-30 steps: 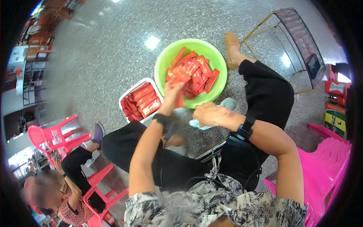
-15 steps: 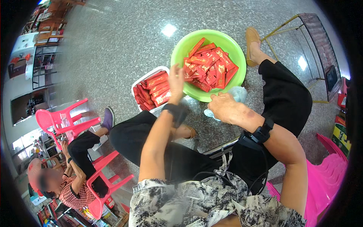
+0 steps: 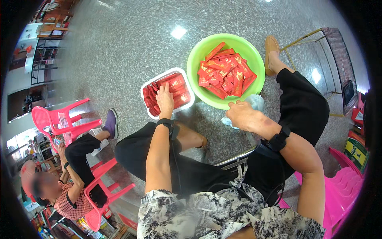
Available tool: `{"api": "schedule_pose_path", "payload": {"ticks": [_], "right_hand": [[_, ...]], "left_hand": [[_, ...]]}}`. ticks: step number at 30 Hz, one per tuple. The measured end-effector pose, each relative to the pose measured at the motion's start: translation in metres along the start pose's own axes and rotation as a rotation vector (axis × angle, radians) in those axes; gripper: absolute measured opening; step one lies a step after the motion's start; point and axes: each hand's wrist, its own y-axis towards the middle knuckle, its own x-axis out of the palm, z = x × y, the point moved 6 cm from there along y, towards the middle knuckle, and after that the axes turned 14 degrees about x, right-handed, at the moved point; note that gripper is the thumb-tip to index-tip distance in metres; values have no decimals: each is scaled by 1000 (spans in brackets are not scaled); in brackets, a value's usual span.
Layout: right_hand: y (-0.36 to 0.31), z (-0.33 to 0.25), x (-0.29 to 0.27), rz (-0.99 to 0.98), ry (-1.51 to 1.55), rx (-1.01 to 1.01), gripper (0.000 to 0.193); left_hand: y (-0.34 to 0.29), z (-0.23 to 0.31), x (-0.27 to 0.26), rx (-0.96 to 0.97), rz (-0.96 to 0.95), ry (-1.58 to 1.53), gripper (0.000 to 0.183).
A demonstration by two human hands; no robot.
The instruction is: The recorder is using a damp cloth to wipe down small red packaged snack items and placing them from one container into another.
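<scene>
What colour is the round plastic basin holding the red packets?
Lime green; the round plastic basin shows best in the head view.

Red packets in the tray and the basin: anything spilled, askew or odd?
Nothing spilled: no packets on the speckled floor. Those in the round green plastic basin lie jumbled; those in the white rectangular tray sit in rows under the left hand. The right hand grips a pale crumpled plastic bag.

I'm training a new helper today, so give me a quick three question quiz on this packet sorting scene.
1. True or false: the left hand rests on the red packets in the white tray.
2. What does the right hand hold?
A. pale cloth or bag
B. red packet
C. nothing
3. What colour is the basin?

Key: 1 true; 2 A, pale cloth or bag; 3 green.
</scene>
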Motion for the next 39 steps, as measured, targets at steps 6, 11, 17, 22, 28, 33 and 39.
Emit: {"api": "schedule_pose_path", "payload": {"ticks": [6,11,17,22,28,33,39], "right_hand": [[5,-7,1,-26,-30,-6,25],[14,-2,2,-20,-26,-17,19],[11,-1,-44,126,173,-11,35],[-8,-20,-85,497,716,-355,45],[-13,-37,-76,257,509,-408,64],[-9,-30,-58,9,433,-333,64],[-7,-25,-43,-116,359,-243,51]], "left_hand": [[-4,-3,-10,155,159,44,43],[-16,-8,-3,102,87,-91,23],[-47,29,-41,-222,270,-1070,25],[-64,127,-57,-293,45,-1809,33],[-93,166,-63,-338,-70,-2080,36],[-115,167,-86,134,-301,-1702,29],[-123,166,-84,11,-573,-1774,30]]}}
